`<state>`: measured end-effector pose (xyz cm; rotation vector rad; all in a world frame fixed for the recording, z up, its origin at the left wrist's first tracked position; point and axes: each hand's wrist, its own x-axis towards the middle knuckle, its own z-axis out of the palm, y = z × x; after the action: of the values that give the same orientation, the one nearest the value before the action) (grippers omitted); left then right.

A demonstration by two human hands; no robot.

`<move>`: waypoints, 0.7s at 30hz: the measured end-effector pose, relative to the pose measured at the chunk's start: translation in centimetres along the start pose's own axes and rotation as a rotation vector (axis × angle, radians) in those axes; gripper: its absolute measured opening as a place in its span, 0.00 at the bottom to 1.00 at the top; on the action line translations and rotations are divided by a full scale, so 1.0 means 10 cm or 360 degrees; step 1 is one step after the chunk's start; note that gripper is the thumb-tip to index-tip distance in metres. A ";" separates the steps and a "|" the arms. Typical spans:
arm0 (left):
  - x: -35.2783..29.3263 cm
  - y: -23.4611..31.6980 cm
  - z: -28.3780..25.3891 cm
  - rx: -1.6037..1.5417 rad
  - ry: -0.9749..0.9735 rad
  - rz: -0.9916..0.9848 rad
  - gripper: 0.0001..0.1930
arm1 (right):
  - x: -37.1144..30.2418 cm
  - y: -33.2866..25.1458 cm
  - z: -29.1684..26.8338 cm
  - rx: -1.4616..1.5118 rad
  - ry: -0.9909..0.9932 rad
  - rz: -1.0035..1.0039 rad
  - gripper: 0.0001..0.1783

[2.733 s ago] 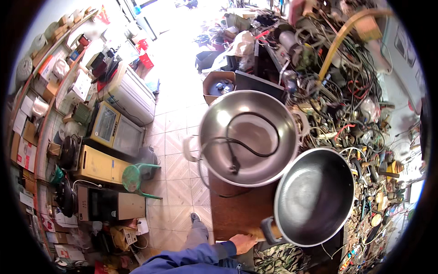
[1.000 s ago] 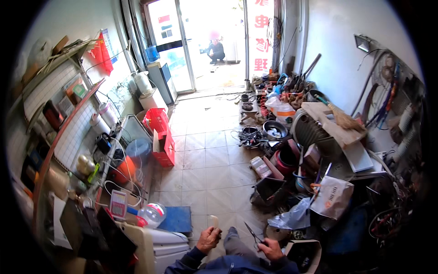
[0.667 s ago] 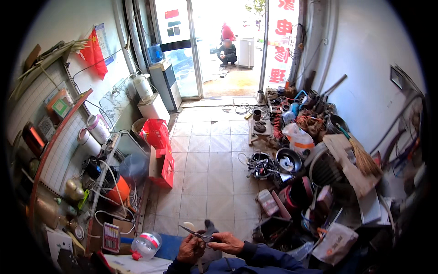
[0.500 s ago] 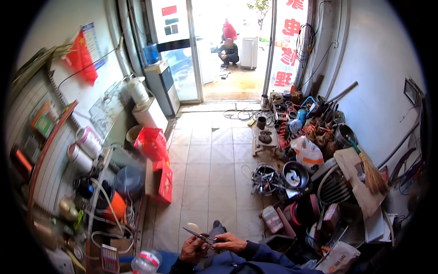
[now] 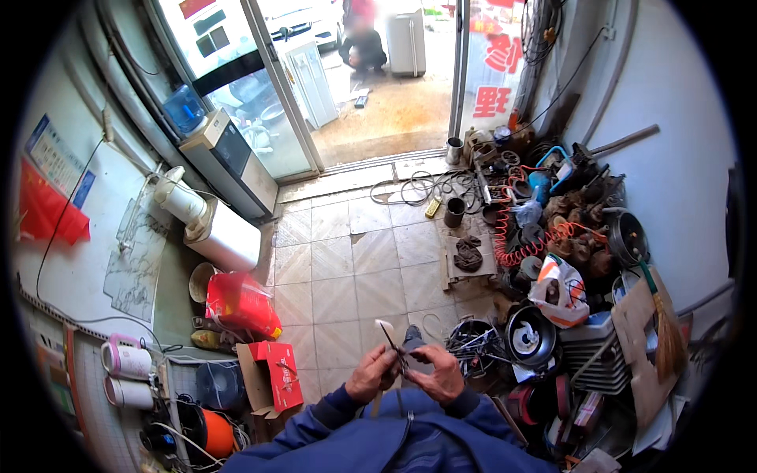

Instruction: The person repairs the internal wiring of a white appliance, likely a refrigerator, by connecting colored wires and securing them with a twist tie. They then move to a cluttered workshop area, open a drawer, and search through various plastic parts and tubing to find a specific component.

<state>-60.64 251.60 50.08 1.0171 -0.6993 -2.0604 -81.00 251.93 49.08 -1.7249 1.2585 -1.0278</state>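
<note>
In front of my blue jacket, both hands are closed around a pair of scissors [image 5: 387, 333]. The slim blades stick up past the fingers, and the handles are partly hidden between the hands. My left hand [image 5: 371, 374] grips it from the left, fingers curled in. My right hand [image 5: 440, 375] pinches it from the right, near the handle end. Behind the blades a small pale object [image 5: 383, 324] shows; I cannot tell what it is. The tip of my dark shoe [image 5: 412, 334] is just beyond the hands.
A red box [image 5: 282, 377] and a red bag [image 5: 246, 303] lie on the left, near a water dispenser [image 5: 233, 162]. Piled parts, a black pan [image 5: 530, 335] and a broom [image 5: 667, 339] crowd the right. Beyond the open doorway a person [image 5: 363, 51] squats beside a white cabinet [image 5: 406, 43].
My view has tilted down and turned. Both hands appear higher and further right, still on the scissors, whose blades now point more upward than leftward.
</note>
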 end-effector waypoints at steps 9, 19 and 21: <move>2.72 2.74 -0.84 -0.0259 0.0321 0.0164 0.11 | 4.30 0.53 0.04 0.0874 -0.0683 0.0282 0.20; 6.74 5.87 -2.22 -0.0984 -0.0090 0.0383 0.28 | 8.72 1.75 -0.29 0.1521 -0.0502 0.0955 0.18; 7.46 6.49 -2.31 -0.0973 -0.0144 0.0343 0.27 | 9.42 1.90 -0.52 0.1572 -0.0360 0.0952 0.18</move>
<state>-49.74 150.66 51.82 0.4796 -0.1784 -1.9500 -74.41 155.91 50.11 -0.6227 0.8002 -0.8288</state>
